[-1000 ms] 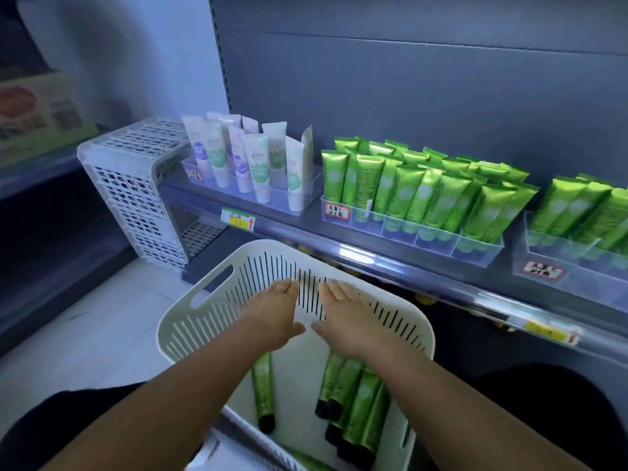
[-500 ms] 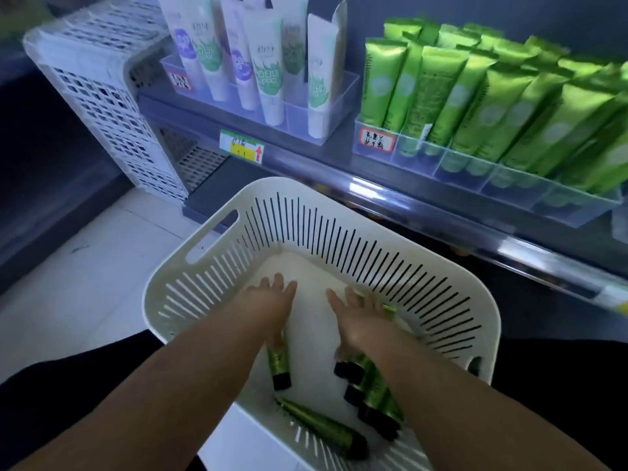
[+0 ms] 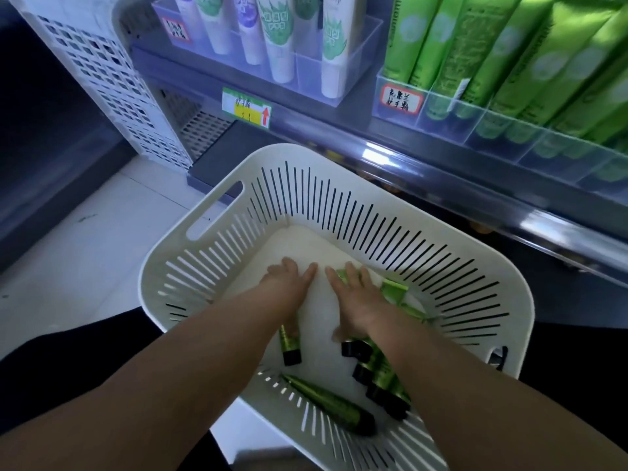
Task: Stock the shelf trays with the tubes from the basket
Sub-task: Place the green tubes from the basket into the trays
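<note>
The green tubes (image 3: 380, 372) lie on the floor of the white basket (image 3: 339, 198): a cluster with black caps toward us at the right, a single tube (image 3: 289, 341) left of it, and one more (image 3: 331, 404) slanted along the near wall. We judge this the pick-up step — nothing is lifted yet. Our right hand (image 3: 356, 300) lies flat on the far ends of the cluster, fingers straight and spread, holding nothing. Our left hand (image 3: 289, 283) covers the far end of the single tube, fingers extended too; whether it presses the tube we cannot tell. Next we would need to curl the fingers round the tubes, then carry them up to the clear tray (image 3: 475, 120) of matching green tubes at far right — it already looks full.
</note>
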Demonstrator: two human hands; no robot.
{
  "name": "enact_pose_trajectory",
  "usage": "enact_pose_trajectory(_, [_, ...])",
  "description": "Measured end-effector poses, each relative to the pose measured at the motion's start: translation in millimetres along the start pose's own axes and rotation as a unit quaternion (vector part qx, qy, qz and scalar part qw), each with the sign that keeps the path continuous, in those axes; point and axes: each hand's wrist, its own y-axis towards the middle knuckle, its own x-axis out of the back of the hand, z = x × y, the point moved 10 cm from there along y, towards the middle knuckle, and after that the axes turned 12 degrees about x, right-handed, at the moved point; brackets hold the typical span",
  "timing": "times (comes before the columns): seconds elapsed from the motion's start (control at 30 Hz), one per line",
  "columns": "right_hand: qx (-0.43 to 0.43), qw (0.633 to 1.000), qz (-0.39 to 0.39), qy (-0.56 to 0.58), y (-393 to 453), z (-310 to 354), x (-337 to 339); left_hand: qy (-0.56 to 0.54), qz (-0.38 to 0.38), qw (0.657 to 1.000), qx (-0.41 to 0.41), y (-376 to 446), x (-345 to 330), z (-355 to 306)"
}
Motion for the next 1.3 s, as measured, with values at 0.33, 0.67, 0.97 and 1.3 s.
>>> enact_pose_trajectory(0.33, [-0.039,0.999,-0.009,0.028,6,-8,12,-0.052,-0.027,0.998,-0.011,2,27,1])
enact_pose_trajectory(0.67, [-0.034,0.983,-0.121,0.131,3,7,29,-0.115,-0.071,0.991,-0.02,-13,56,19])
enact_pose_trajectory(0.97, [-0.03,0.967,-0.234,0.098,-44,13,90,-0.182,-0.164,0.969,-0.005,-61,96,27])
enact_pose_trajectory(1.3, [0.049,0.992,-0.094,0.074,-43,44,28,-0.179,-0.157,0.969,0.061,-75,82,60])
